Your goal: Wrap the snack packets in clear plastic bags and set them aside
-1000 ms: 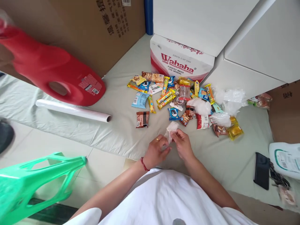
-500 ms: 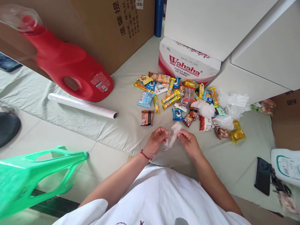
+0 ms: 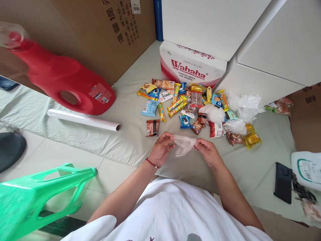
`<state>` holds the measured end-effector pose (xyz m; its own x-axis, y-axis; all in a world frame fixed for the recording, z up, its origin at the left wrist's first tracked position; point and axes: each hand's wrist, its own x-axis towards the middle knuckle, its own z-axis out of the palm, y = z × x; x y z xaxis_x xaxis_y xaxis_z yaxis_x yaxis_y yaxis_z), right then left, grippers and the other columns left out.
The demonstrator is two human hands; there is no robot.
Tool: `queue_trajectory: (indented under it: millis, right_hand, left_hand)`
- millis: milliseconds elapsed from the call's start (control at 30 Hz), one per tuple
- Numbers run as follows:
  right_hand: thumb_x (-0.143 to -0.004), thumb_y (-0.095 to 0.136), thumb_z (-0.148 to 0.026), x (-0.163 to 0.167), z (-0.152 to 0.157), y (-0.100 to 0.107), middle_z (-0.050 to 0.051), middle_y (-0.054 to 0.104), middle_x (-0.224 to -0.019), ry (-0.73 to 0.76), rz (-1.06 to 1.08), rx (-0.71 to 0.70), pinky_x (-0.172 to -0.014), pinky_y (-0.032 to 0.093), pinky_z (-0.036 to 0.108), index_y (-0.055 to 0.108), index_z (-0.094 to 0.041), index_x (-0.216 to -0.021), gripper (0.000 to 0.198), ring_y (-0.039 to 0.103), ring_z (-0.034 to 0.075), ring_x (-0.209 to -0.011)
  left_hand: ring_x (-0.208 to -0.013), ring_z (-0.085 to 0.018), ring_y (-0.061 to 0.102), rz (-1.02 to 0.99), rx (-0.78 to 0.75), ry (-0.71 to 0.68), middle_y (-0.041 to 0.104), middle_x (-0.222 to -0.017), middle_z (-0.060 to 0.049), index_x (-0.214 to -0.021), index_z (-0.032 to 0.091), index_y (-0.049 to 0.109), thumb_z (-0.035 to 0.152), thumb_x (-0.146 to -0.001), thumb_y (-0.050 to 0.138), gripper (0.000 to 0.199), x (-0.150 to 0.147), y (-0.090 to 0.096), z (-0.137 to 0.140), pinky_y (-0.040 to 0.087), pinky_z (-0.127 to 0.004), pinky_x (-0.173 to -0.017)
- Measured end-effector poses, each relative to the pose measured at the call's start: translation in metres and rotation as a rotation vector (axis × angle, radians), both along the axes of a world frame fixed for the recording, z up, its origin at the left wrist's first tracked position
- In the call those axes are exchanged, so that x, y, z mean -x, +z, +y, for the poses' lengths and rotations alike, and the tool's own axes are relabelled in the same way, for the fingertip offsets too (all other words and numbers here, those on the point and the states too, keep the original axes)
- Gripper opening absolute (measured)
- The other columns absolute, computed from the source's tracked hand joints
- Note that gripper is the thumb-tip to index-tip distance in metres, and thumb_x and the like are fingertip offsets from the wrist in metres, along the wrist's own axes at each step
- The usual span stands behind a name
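Observation:
A thin, clear plastic bag (image 3: 184, 145) is stretched between my two hands, above the cloth-covered surface. My left hand (image 3: 163, 147) pinches its left end, and a red bracelet circles that wrist. At the other end, the fingers of my right hand (image 3: 207, 150) are closed on the plastic. Beyond my hands lies a loose spread of wrapped snacks (image 3: 177, 107). Closest to my left hand is a brown snack packet (image 3: 152, 128). Crumpled clear plastic bags (image 3: 247, 105) rest among the snacks on the right.
A Wahaha carton (image 3: 192, 67) stands behind the snacks, against white cabinets (image 3: 213, 23). On the left are a red jug (image 3: 72, 82), a white roll (image 3: 85, 119) and a green stool (image 3: 50, 194). A black phone (image 3: 283, 183) and a white bottle (image 3: 307, 170) lie at right.
The plastic bag was bunched and upright; now it is pulled out sideways. My hands have moved slightly apart. The whole view has shifted a little.

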<state>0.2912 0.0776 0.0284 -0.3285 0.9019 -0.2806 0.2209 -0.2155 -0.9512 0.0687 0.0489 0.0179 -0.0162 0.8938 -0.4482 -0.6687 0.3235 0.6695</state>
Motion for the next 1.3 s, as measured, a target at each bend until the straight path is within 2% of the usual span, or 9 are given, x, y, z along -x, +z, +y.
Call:
queue_trajectory:
  millis: [100,267,433,633,833,933,1000,1200,1300]
  right_hand:
    - [-0.078,0.072,-0.070,-0.007,0.001,-0.007,0.004,0.068,-0.083,-0.156,0.118,0.134,-0.072,0.053,0.033,0.068,-0.024,-0.083,0.047,0.061,0.020,-0.076]
    - [-0.075,0.073,-0.075,0.007,-0.005,-0.010,0.010,0.070,-0.118,-0.217,0.187,0.156,-0.082,0.058,0.038,0.065,-0.028,-0.119,0.066,0.067,0.025,-0.102]
    - [-0.069,0.083,-0.062,0.012,-0.005,-0.013,0.001,0.066,-0.074,-0.233,0.070,0.120,-0.064,0.054,0.031,0.073,-0.023,-0.089,0.045,0.060,0.017,-0.069]
    - [-0.063,0.088,-0.059,-0.018,0.015,-0.006,0.000,0.062,-0.068,-0.213,0.077,0.201,-0.047,0.041,0.024,0.074,-0.020,-0.085,0.046,0.052,0.013,-0.058]
    - [-0.074,0.075,-0.069,-0.006,0.028,-0.005,0.006,0.070,-0.103,-0.237,-0.005,-0.040,-0.063,0.051,0.027,0.074,-0.025,-0.103,0.053,0.060,0.018,-0.084]
    - [-0.074,0.079,-0.058,0.014,0.028,-0.007,0.006,0.069,-0.096,-0.071,-0.103,-0.206,-0.068,0.050,0.028,0.076,-0.024,-0.089,0.038,0.059,0.018,-0.083]
    - [-0.078,0.076,-0.055,0.015,0.028,-0.008,0.004,0.066,-0.086,-0.086,-0.134,-0.268,-0.067,0.048,0.028,0.074,-0.022,-0.080,0.032,0.058,0.017,-0.077]
    - [-0.075,0.078,-0.061,-0.052,0.020,-0.006,-0.003,0.057,-0.064,-0.183,-0.055,0.113,-0.043,0.028,0.022,0.067,-0.021,-0.082,0.042,0.038,0.009,-0.047]
    - [-0.073,0.078,-0.062,-0.091,0.012,-0.011,-0.003,0.057,-0.063,-0.166,-0.150,0.168,-0.043,0.028,0.023,0.068,-0.020,-0.088,0.046,0.038,0.008,-0.046]
  left_hand:
    - [-0.084,-0.014,0.063,-0.012,0.006,-0.032,0.064,-0.089,0.001,-0.086,0.021,0.056,0.042,-0.068,0.090,0.044,-0.002,0.002,0.000,0.054,-0.030,-0.074]
    - [-0.078,-0.012,0.061,0.207,-0.057,0.010,0.061,-0.083,0.003,-0.090,0.022,0.053,0.056,-0.074,0.083,0.048,-0.021,-0.001,-0.001,0.049,-0.024,-0.069]
    - [-0.057,-0.008,0.047,0.425,-0.112,0.129,0.051,-0.067,0.007,-0.090,0.023,0.050,0.055,-0.086,0.071,0.039,-0.022,-0.014,0.000,0.038,-0.023,-0.057]
    - [-0.050,-0.007,0.034,0.457,-0.063,0.066,0.040,-0.061,0.009,-0.090,0.024,0.049,0.054,-0.086,0.070,0.038,-0.007,-0.021,0.000,0.030,-0.022,-0.046]
    - [-0.046,-0.006,0.030,0.317,-0.108,0.037,0.039,-0.061,0.011,-0.092,0.025,0.046,0.059,-0.082,0.074,0.045,-0.009,-0.017,0.000,0.024,-0.020,-0.042]
    - [-0.044,-0.006,0.031,0.320,-0.122,0.061,0.040,-0.061,0.012,-0.092,0.025,0.045,0.058,-0.082,0.074,0.045,-0.007,-0.019,0.001,0.026,-0.019,-0.041]
    - [-0.044,-0.006,0.032,0.344,-0.111,0.117,0.040,-0.059,0.012,-0.092,0.026,0.045,0.057,-0.082,0.074,0.045,0.001,-0.021,0.002,0.029,-0.019,-0.041]
    - [-0.047,-0.007,0.036,0.491,-0.164,0.107,0.043,-0.060,0.009,-0.088,0.023,0.051,0.056,-0.081,0.076,0.042,0.028,-0.031,0.004,0.030,-0.019,-0.043]
    - [-0.049,-0.007,0.037,0.482,-0.194,-0.010,0.044,-0.062,0.009,-0.089,0.023,0.054,0.057,-0.081,0.076,0.042,0.023,-0.037,0.009,0.032,-0.020,-0.044]
